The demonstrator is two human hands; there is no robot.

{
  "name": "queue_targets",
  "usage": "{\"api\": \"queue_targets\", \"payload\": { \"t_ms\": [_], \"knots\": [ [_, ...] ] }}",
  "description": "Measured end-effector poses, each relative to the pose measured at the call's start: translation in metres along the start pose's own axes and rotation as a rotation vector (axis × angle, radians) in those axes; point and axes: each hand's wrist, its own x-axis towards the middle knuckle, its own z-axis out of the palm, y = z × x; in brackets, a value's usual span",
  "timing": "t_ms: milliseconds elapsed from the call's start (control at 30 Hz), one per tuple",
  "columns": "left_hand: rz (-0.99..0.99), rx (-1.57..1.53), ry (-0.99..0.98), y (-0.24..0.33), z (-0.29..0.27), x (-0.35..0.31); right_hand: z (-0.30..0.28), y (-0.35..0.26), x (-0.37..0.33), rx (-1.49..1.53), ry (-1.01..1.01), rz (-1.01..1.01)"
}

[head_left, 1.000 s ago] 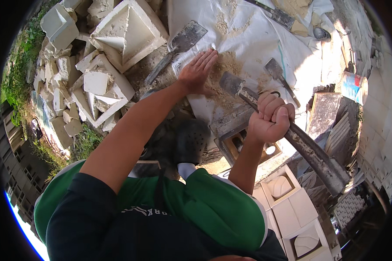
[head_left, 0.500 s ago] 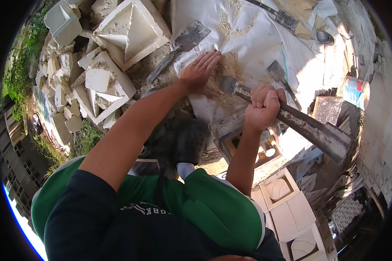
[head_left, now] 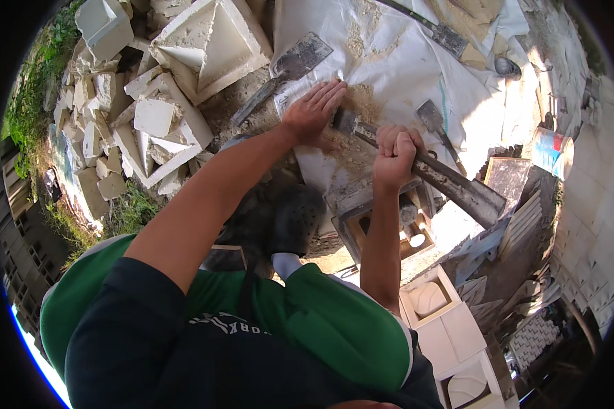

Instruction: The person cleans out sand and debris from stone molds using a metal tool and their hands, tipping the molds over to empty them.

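My left hand (head_left: 314,112) lies with fingers outstretched at the left edge of a heap of pale brown sand (head_left: 363,103) on a white sheet (head_left: 406,75). A long scraper (head_left: 450,187), caked with dirt, is gripped in my right hand (head_left: 396,155). Its dark flat blade points at the sand, close by my left fingers, and the thick handle end reaches off to the lower right. Beneath my right forearm, a dirty box-shaped mold frame (head_left: 348,235) holds some round pale parts, partly hidden by the arm.
Broken white plaster molds (head_left: 211,48) and chunks pile up at the left. A flat trowel (head_left: 300,58) and another small flat tool (head_left: 440,126) lie on the sheet. A bucket (head_left: 551,153) is at the right. Pale block molds (head_left: 450,334) stand beside my right leg.
My right hand has drawn the scraper a little left, its blade now nearer my left fingers and its handle end lower in apparent reach. My left hand stays nearly in place.
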Motion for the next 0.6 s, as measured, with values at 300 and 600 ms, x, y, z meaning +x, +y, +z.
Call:
{"api": "queue_targets", "payload": {
  "t_ms": [300,600],
  "knots": [
    [0.014,-0.027,0.035,0.001,0.000,-0.002,0.014,0.008,-0.001,-0.024,-0.001,-0.001],
    [-0.009,0.007,-0.006,0.002,0.000,0.000,0.012,-0.004,0.001,-0.060,0.034,0.025]
  ]
}}
